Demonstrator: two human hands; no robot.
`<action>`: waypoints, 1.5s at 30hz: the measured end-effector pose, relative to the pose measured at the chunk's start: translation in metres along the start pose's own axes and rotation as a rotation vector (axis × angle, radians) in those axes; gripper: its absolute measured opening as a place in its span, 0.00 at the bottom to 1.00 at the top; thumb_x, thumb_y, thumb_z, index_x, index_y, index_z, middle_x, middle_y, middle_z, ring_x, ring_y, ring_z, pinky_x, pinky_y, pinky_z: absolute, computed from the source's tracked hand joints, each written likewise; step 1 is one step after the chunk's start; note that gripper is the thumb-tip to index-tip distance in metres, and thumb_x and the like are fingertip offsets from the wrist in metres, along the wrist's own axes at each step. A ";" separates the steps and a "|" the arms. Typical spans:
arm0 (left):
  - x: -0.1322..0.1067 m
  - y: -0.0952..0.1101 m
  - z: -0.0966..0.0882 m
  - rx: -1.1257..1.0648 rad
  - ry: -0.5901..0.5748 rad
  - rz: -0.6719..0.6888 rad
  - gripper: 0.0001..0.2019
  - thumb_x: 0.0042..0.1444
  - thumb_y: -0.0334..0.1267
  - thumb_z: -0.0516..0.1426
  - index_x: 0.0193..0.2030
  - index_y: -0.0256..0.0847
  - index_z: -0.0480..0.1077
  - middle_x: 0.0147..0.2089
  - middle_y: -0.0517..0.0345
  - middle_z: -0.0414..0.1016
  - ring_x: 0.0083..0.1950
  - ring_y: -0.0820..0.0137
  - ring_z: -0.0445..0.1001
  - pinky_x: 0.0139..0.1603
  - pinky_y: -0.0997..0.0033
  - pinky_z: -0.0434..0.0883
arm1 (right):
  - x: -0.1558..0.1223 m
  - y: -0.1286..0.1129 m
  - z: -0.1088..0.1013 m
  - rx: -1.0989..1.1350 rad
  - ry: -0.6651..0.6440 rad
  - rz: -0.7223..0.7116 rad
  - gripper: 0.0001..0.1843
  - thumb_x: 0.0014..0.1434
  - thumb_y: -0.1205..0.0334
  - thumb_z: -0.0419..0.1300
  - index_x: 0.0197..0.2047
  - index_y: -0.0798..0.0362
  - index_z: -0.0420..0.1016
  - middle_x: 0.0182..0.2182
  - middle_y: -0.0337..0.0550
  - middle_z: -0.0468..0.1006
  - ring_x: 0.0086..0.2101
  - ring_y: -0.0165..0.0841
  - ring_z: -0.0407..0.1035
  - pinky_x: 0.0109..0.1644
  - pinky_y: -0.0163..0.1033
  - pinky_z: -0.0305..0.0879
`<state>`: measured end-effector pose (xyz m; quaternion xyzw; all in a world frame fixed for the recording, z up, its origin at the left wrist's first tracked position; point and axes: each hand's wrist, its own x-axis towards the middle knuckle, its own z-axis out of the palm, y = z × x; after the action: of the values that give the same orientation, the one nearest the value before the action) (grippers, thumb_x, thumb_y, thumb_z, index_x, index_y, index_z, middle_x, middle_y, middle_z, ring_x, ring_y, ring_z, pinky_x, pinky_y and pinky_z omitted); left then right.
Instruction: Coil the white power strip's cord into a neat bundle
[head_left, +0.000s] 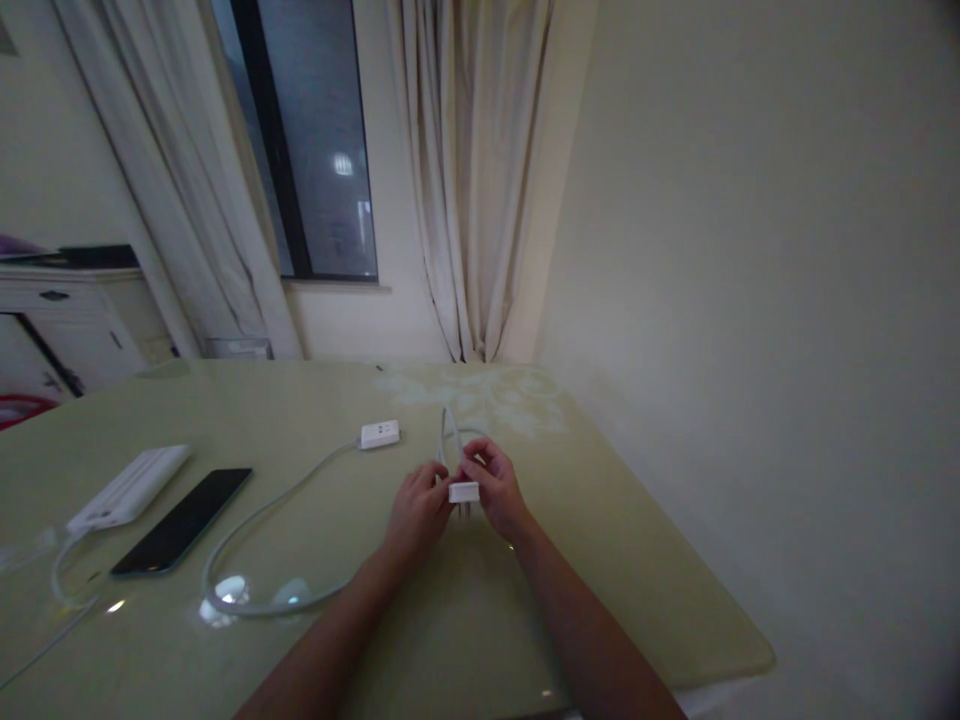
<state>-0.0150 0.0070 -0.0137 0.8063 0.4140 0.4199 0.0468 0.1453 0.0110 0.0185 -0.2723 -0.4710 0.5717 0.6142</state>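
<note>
Head view: one white plug point(464, 492), prongs point(468, 511) downward, gripped between left hand point(417, 507) and right hand point(498, 492), fingers bent and partly hidden, a pale cable point(454, 430) looped at twelve o'clock. On the surface point(615, 560), from the hands: socket block point(380, 434), ten o'clock; black phone point(184, 522) and white slab point(133, 488), nine.

no text or label can be read.

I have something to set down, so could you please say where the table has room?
Bare: between right forearm and the right edge of the table; between phone and white box, beyond the cable. Crowded: the left, with power bank and phone; the middle, with left hand and right hand at the white plug.
</note>
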 end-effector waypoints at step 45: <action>0.020 0.023 -0.029 -1.204 0.218 -0.661 0.17 0.58 0.56 0.62 0.35 0.43 0.71 0.49 0.52 0.80 0.49 0.62 0.78 0.41 0.68 0.75 | -0.008 0.033 0.005 -0.957 -0.339 -0.305 0.17 0.68 0.46 0.60 0.42 0.52 0.78 0.41 0.48 0.79 0.41 0.38 0.73 0.48 0.40 0.68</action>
<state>-0.0149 -0.0017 0.0275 0.4250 0.3353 0.6187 0.5694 0.1275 0.0091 -0.0101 -0.3543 -0.8063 0.2330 0.4125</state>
